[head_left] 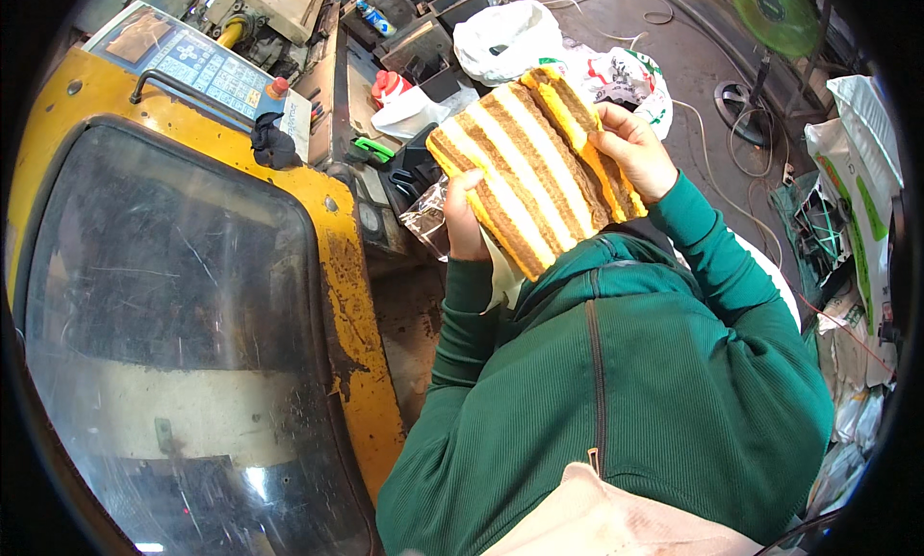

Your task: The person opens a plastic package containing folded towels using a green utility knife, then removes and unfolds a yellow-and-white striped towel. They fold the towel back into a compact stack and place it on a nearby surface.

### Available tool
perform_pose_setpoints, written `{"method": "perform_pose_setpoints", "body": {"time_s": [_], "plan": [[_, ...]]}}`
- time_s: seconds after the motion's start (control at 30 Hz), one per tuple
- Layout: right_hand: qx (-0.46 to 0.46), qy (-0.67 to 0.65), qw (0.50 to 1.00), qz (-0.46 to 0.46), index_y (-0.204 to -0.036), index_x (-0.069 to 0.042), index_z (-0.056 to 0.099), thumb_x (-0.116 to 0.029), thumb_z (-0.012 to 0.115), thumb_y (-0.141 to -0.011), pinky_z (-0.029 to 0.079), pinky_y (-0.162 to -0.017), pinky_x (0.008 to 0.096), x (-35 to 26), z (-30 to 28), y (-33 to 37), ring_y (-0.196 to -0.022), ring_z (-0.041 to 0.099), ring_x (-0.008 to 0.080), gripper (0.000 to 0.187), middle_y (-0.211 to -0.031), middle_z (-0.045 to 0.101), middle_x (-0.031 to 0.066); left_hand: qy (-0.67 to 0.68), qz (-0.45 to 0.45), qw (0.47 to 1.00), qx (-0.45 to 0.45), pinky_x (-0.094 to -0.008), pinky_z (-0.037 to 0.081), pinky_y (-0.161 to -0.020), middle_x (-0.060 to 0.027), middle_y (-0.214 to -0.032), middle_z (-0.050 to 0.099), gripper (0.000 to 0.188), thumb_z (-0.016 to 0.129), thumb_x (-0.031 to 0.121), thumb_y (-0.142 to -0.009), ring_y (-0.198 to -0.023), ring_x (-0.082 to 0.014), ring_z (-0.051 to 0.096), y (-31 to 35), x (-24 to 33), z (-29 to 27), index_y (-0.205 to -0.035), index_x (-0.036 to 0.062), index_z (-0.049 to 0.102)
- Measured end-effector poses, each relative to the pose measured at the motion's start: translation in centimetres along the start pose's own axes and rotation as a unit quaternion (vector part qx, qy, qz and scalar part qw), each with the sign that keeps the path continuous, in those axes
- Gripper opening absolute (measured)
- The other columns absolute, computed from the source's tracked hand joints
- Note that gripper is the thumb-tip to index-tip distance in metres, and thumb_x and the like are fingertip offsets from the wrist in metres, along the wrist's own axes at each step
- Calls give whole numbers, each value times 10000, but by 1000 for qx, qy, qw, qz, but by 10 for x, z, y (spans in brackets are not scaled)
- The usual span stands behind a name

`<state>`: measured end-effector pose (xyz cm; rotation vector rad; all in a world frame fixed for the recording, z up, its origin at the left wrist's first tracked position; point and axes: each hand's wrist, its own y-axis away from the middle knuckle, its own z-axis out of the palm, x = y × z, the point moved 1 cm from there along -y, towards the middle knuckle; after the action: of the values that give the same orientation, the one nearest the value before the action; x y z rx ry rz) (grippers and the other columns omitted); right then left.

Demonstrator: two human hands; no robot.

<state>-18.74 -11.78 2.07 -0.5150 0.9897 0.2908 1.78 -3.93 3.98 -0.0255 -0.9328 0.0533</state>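
Observation:
A folded striped cloth (520, 171), fluffy with brown, cream and yellow bands and bright yellow edges, is held up in front of my chest. My left hand (464, 219) grips its left edge, the thumb lying on the front face. On the other side my right hand (630, 152) pinches a narrower folded flap (577, 132) at the right edge, thumb over the front. The fingers behind the cloth are mostly hidden. Dark green sleeves cover both forearms.
To the left stands a yellow machine with a scratched window (173, 296) and a control panel (197, 70) with a red button (277, 88). White plastic bags (508, 38) lie beyond the cloth. A green fan (775, 12) and white sacks (852, 161) are at right; cables cross the floor.

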Motion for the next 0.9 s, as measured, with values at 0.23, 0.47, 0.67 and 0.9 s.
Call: {"method": "perform_pose_setpoints", "body": {"time_s": [0.23, 0.47, 0.67, 0.9], "plan": [[53, -95, 987, 119, -1028, -42, 555, -105, 551, -909, 515, -810, 287, 14, -41, -13, -866, 632, 133, 135, -983, 644, 66, 61, -34, 996, 48, -277, 483, -800, -77, -1071, 593, 394, 494, 192, -850, -892, -168, 597, -8, -1, 3, -1205, 21, 490], [176, -51, 968, 170, -1037, -58, 549, -121, 527, -909, 508, -785, 320, 79, -80, -19, -831, 621, 159, 145, -945, 635, 73, -323, 202, 906, 185, -200, 464, -571, -85, -1007, 540, 344, 515, 13, -832, -778, -89, 537, -32, -9, -64, -1176, 25, 493], [91, -241, 954, 155, -1068, -42, 510, -115, 515, -915, 509, -857, 363, 67, -50, -11, -909, 629, 199, 169, -1007, 620, 112, -662, 233, 713, 10, -287, 483, -714, -76, -905, 613, 305, 689, 177, -812, -823, -156, 602, -18, -38, 8, -1078, 53, 609], [76, -244, 962, 92, -1183, -14, 472, -96, 494, -931, 505, -898, 377, 54, -38, -13, -981, 625, 221, 266, -1113, 608, 133, -558, 194, 806, -47, -300, 489, -768, -116, -982, 653, 355, 704, 186, -796, -847, -157, 607, -32, -31, -15, -1106, 46, 602]]}}
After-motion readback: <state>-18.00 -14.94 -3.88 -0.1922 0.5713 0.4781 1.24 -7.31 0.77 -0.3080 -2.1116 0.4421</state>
